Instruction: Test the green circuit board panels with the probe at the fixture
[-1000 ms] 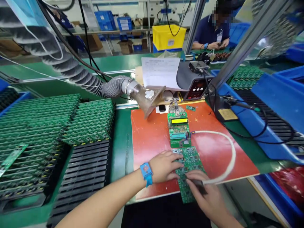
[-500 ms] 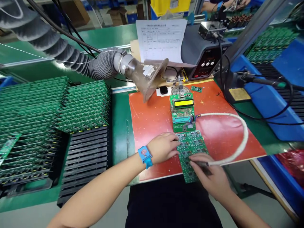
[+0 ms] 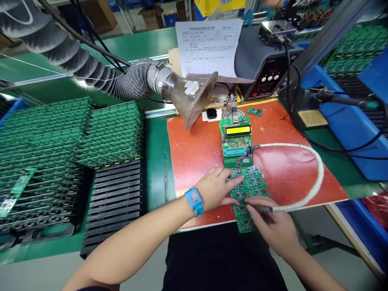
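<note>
A green circuit board panel lies on the red mat, its near end reaching over the front edge. My left hand, with a blue wristband, rests at the panel's left side. Its index finger and thumb are spread over the panel. Pinched in my right hand is a dark probe at the end of a white sleeved cable. My right fingertips are at the middle of the panel and hide the probe's tip. Just beyond the panel sits a programmer board with a lit yellow display.
Left are racks of upright green boards and a black slotted rack. A fume extraction hood hangs over the red mat. Behind stand a paper sheet and a soldering station. Blue bins line the right.
My left hand has shifted right, its index finger and thumb now reaching farther over the panel and spread wider. My right hand stays at the panel with the probe. The view has shifted slightly.
</note>
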{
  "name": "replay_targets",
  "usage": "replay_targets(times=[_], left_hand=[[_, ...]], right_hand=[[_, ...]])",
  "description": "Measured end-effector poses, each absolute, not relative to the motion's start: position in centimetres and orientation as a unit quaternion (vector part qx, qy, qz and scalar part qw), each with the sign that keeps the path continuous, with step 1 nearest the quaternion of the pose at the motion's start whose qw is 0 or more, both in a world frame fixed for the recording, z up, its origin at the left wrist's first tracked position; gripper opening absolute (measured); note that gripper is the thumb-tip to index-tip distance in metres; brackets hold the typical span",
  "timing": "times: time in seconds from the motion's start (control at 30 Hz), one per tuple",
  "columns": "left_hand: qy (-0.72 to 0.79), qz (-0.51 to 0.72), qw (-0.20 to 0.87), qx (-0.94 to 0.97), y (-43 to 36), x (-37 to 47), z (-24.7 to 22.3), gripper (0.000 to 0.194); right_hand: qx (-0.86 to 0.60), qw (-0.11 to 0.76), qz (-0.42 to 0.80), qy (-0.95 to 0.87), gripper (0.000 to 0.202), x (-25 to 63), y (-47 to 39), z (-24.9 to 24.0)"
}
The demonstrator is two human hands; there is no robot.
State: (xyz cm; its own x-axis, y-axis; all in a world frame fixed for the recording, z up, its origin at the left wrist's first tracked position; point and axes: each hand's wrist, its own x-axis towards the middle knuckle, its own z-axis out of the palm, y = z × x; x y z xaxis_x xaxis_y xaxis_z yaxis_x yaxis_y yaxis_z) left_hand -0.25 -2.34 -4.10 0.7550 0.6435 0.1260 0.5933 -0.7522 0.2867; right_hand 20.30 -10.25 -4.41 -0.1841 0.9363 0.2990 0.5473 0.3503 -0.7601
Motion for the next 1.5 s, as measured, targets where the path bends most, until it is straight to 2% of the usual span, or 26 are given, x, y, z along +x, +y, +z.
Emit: replay_targets(times=[0.57,0.8,1.23,1.33,1.5], left_hand=[[0.334,0.099,0.080,0.934,-2.7,-0.2,-4.1,0.074],[0.335,0.086,0.088,0.934,-2.5,0.1,-3.9,0.081],[0.335,0.073,0.118,0.932,-1.9,0.2,-3.4,0.080],[0.327,0.076,0.134,0.932,-1.6,-0.3,-3.4,0.070],[0.309,0.101,0.183,0.928,-1.1,-1.3,-3.4,0.039]], right_hand=[[-0.494,0.393,0.254,-0.732,0.012,20.3,-10.5,-4.6],[-0.499,0.390,0.291,-0.717,0.012,20.7,-10.3,-4.3],[-0.544,0.373,0.328,-0.676,0.008,20.8,-10.6,-4.2],[-0.539,0.376,0.322,-0.681,0.008,20.7,-10.5,-4.1],[-0.542,0.373,0.326,-0.679,0.007,20.5,-10.4,-3.7]])
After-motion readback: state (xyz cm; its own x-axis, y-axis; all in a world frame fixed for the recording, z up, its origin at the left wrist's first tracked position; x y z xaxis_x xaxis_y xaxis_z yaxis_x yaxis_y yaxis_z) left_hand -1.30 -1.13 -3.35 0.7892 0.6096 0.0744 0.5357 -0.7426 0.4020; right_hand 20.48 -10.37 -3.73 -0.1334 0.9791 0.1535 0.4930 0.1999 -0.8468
